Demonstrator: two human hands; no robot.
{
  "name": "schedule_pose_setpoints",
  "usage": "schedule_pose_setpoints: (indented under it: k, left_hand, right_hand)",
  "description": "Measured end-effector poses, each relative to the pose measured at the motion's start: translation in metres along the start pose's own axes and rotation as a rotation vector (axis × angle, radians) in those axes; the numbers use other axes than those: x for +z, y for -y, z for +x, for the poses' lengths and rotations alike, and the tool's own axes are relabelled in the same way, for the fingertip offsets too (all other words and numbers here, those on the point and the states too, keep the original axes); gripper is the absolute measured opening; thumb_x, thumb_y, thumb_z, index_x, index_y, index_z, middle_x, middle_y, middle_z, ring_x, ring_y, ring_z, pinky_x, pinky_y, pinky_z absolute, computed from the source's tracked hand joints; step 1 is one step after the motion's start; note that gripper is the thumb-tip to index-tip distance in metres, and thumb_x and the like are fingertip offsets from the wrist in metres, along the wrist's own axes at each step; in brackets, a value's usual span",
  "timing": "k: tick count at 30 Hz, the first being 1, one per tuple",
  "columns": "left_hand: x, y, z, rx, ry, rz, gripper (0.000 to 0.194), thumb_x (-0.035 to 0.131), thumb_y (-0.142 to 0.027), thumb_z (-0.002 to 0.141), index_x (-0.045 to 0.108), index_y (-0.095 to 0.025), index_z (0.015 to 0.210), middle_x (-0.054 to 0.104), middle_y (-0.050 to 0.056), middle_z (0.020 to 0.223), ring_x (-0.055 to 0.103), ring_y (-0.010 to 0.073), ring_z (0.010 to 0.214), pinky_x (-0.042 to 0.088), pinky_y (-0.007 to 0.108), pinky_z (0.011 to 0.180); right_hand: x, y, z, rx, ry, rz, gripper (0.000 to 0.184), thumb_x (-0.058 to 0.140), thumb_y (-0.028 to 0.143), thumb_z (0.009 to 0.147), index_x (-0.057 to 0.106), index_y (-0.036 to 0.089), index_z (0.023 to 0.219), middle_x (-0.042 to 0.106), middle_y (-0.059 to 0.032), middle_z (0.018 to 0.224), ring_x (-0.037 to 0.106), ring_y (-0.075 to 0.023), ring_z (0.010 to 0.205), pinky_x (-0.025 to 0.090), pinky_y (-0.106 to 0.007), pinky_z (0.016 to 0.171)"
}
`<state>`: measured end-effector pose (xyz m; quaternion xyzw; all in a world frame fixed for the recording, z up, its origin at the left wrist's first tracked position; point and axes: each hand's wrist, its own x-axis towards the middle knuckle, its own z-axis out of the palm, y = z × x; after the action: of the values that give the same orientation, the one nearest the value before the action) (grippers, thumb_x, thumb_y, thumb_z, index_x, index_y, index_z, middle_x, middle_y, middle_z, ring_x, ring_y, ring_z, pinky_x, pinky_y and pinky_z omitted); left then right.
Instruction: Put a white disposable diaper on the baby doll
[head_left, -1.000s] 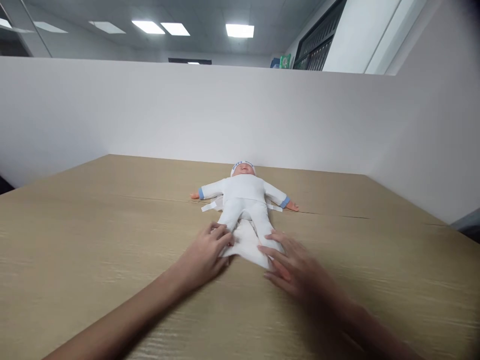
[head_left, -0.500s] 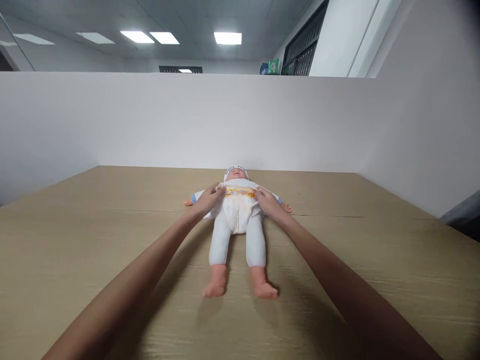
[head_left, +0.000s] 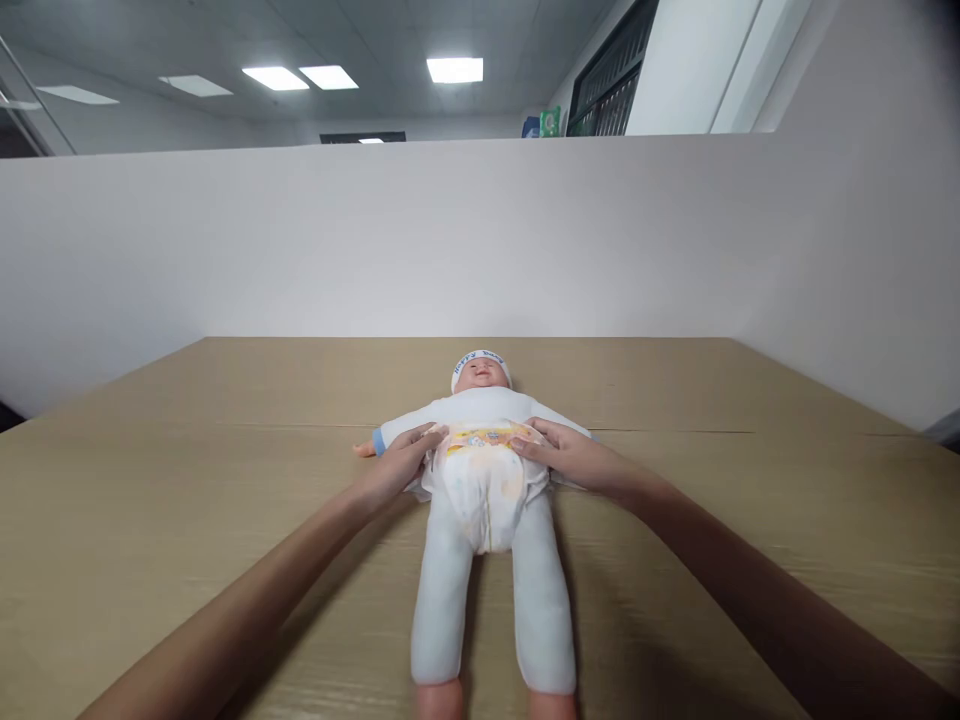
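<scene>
A baby doll (head_left: 480, 405) in white clothes and a white cap lies on its back on the wooden table (head_left: 150, 480), head away from me. A white diaper (head_left: 480, 485) with a yellow printed waistband covers its hips. My left hand (head_left: 397, 462) presses on the diaper's left side at the waist, fingers together. My right hand (head_left: 566, 455) presses on the right side of the waistband in the same way. The doll's legs stretch toward me and its feet are cut off at the bottom edge.
White partition walls (head_left: 300, 250) stand along the back and right sides of the table. Ceiling lights and a dark window frame show above the partition.
A second ago my hands were at the diaper's lower edge near the doll's feet. The diaper front was folded up over the hips, and both hands now hold its waist. The doll appears closer.
</scene>
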<state>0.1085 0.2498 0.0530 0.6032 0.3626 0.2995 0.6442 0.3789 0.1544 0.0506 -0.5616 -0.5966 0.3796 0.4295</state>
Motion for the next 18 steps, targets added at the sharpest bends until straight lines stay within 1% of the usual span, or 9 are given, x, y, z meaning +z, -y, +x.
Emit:
schedule_pose_setpoints:
  k: [1, 3, 6, 9, 11, 13, 15, 16, 18]
  left_hand:
    - [-0.001, -0.001, -0.002, -0.006, -0.032, -0.002, 0.050, 0.081, -0.065, 0.080, 0.071, -0.019, 0.097, 0.073, 0.004, 0.092, 0.069, 0.0231, 0.091, 0.052, 0.030, 0.076]
    - [-0.002, -0.002, -0.006, 0.018, -0.104, 0.007, 0.053, 0.080, -0.067, 0.081, 0.069, -0.020, 0.102, 0.070, 0.002, 0.095, 0.067, 0.0205, 0.090, 0.050, 0.029, 0.076]
    - [-0.001, 0.000, -0.020, 0.064, -0.159, 0.061, 0.066, 0.079, -0.073, 0.080, 0.068, -0.021, 0.120, 0.072, 0.004, 0.104, 0.067, 0.0215, 0.094, 0.051, 0.031, 0.079]
    - [0.002, 0.005, -0.035, 0.149, -0.193, 0.218, 0.081, 0.087, -0.067, 0.076, 0.064, -0.024, 0.140, 0.073, 0.005, 0.111, 0.068, 0.0230, 0.097, 0.052, 0.032, 0.080]
    - [0.004, 0.009, -0.040, 0.188, -0.203, 0.270, 0.084, 0.090, -0.063, 0.075, 0.062, -0.025, 0.144, 0.074, 0.006, 0.110, 0.069, 0.0232, 0.094, 0.054, 0.033, 0.079]
    - [0.002, 0.012, -0.040, 0.201, -0.192, 0.212, 0.080, 0.087, -0.062, 0.078, 0.063, -0.022, 0.143, 0.076, 0.007, 0.106, 0.071, 0.0240, 0.092, 0.056, 0.034, 0.077]
    - [-0.004, 0.017, -0.036, 0.213, -0.184, 0.145, 0.073, 0.080, -0.060, 0.082, 0.065, -0.019, 0.140, 0.077, 0.008, 0.102, 0.072, 0.0243, 0.091, 0.057, 0.035, 0.077]
    - [-0.008, 0.019, -0.034, 0.220, -0.191, 0.136, 0.069, 0.077, -0.058, 0.084, 0.066, -0.018, 0.138, 0.078, 0.008, 0.101, 0.072, 0.0239, 0.090, 0.057, 0.036, 0.078]
    - [-0.016, 0.024, -0.033, 0.239, -0.223, 0.160, 0.060, 0.071, -0.049, 0.084, 0.068, -0.017, 0.134, 0.078, 0.009, 0.102, 0.071, 0.0234, 0.090, 0.057, 0.036, 0.079]
  right_hand:
    - [-0.003, -0.001, 0.000, 0.012, 0.012, -0.023, 0.044, 0.072, 0.065, 0.093, 0.077, 0.028, 0.116, 0.082, -0.0040, 0.112, 0.076, -0.0284, 0.106, 0.063, -0.039, 0.089]
    - [-0.006, -0.004, 0.002, 0.001, -0.056, -0.104, 0.040, 0.072, 0.062, 0.093, 0.075, 0.026, 0.110, 0.082, -0.0055, 0.111, 0.076, -0.0280, 0.104, 0.063, -0.040, 0.090]
    - [-0.002, -0.006, -0.005, -0.077, -0.304, -0.206, 0.033, 0.071, 0.054, 0.092, 0.070, 0.024, 0.108, 0.077, -0.0102, 0.118, 0.071, -0.0314, 0.114, 0.058, -0.050, 0.101]
    - [0.012, 0.003, -0.027, -0.297, -0.493, -0.374, 0.028, 0.063, 0.044, 0.100, 0.067, 0.026, 0.121, 0.071, -0.0131, 0.131, 0.061, -0.0352, 0.129, 0.047, -0.059, 0.115]
    - [0.023, 0.010, -0.044, -0.483, -0.461, -0.498, 0.031, 0.056, 0.038, 0.106, 0.065, 0.028, 0.134, 0.067, -0.0115, 0.141, 0.057, -0.0331, 0.138, 0.042, -0.058, 0.121]
    - [0.030, 0.013, -0.057, -0.560, -0.305, -0.543, 0.039, 0.052, 0.034, 0.109, 0.058, 0.032, 0.148, 0.060, -0.0079, 0.155, 0.051, -0.0286, 0.148, 0.039, -0.053, 0.127]
    - [0.030, 0.005, -0.064, -0.536, -0.182, -0.519, 0.045, 0.048, 0.035, 0.112, 0.052, 0.034, 0.156, 0.054, -0.0050, 0.164, 0.046, -0.0257, 0.155, 0.037, -0.050, 0.130]
    - [0.026, -0.002, -0.066, -0.512, -0.164, -0.501, 0.046, 0.047, 0.037, 0.112, 0.050, 0.034, 0.158, 0.054, -0.0050, 0.164, 0.047, -0.0254, 0.155, 0.037, -0.050, 0.130]
    - [0.014, -0.024, -0.067, -0.460, -0.215, -0.489, 0.044, 0.047, 0.040, 0.112, 0.054, 0.032, 0.155, 0.061, -0.0068, 0.158, 0.054, -0.0268, 0.149, 0.041, -0.051, 0.127]
